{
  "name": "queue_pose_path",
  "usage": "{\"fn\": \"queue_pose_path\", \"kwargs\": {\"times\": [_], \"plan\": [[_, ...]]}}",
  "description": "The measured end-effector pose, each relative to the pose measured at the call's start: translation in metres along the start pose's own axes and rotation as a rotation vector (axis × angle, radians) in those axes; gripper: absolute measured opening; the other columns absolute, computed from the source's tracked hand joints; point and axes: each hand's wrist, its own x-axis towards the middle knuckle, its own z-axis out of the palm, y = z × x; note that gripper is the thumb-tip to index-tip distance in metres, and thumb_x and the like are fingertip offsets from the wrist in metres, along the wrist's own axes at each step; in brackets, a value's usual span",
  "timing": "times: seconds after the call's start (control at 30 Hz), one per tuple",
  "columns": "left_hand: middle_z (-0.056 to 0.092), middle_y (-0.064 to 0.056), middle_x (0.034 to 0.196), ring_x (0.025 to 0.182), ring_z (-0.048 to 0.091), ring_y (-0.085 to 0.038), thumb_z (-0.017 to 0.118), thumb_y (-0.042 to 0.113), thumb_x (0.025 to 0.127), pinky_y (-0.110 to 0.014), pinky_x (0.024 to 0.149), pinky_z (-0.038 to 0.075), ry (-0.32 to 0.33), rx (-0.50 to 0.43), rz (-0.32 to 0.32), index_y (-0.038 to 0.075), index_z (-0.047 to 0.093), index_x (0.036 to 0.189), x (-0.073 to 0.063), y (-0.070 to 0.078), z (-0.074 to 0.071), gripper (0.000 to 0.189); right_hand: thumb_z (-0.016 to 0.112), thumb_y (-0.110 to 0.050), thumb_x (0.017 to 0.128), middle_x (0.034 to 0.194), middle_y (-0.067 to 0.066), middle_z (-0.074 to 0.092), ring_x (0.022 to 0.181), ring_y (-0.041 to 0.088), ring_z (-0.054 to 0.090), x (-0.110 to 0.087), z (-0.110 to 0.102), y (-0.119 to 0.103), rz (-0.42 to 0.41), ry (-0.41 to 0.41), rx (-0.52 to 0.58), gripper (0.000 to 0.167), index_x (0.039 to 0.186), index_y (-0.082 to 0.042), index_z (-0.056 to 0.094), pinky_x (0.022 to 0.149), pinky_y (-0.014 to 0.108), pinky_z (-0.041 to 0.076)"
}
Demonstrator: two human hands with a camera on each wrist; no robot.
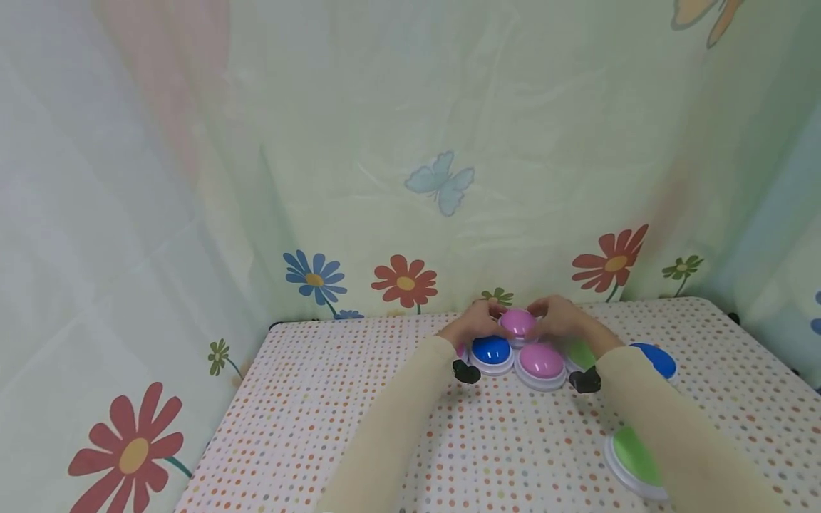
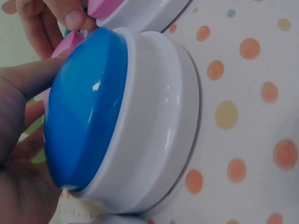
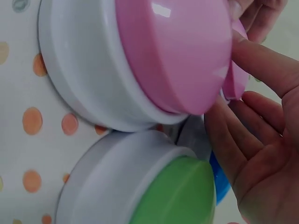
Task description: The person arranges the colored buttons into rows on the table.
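Note:
A pink push-button buzzer (image 1: 518, 324) with a white base is at the back of a cluster of buzzers. My left hand (image 1: 477, 322) grips its left side and my right hand (image 1: 563, 318) its right side. Whether it touches the table is hidden. Just in front are a blue buzzer (image 2: 86, 112) near the left hand and another pink buzzer (image 3: 180, 51) near the right hand. A green buzzer (image 3: 180, 196) sits partly under the right wrist. Only a sliver of one more pink buzzer (image 1: 461, 351) shows beside the left wrist.
To the right, a blue buzzer (image 1: 656, 358) and a green buzzer (image 1: 635, 456) are partly covered by the right forearm. The table (image 1: 308, 413) has a dotted cover. A flowered cloth (image 1: 346, 178) hangs behind its back edge.

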Motion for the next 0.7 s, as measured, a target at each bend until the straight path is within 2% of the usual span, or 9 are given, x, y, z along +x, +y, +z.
{"fn": "queue_pose_path", "kwargs": {"times": [0.2,0.53,0.7], "plan": [[0.061,0.004,0.102,0.091,0.056,-0.014,0.084,0.022,0.077,-0.032,0.083,0.049,0.049,-0.03,-0.025,0.017,0.067,0.119,0.0046,-0.0034,0.0066,0.046,0.084,-0.032,0.073,0.132,0.032,0.049,0.117,0.048,0.047,0.0034,0.0084,0.0012,0.008,0.044,-0.009,0.082,0.135,0.008,0.048,0.094,0.06,0.041],[0.061,0.004,0.1,0.089,0.056,-0.013,0.085,0.024,0.075,-0.029,0.08,0.049,0.055,0.021,0.01,0.018,0.067,0.121,0.005,-0.0032,0.0074,0.05,0.084,-0.037,0.072,0.129,0.031,0.051,0.114,0.048,0.05,0.008,0.0116,0.0072,0.026,0.081,-0.038,0.081,0.133,0.006,0.051,0.089,0.059,0.045],[0.06,0.006,0.104,0.093,0.055,-0.013,0.085,0.021,0.075,-0.03,0.081,0.048,0.05,-0.038,0.043,0.018,0.066,0.122,0.0049,-0.0069,0.0007,0.051,0.083,-0.035,0.074,0.13,0.031,0.051,0.116,0.049,0.049,0.0101,0.0094,0.0043,-0.01,0.084,-0.022,0.077,0.132,0.006,0.052,0.09,0.061,0.044]]}}
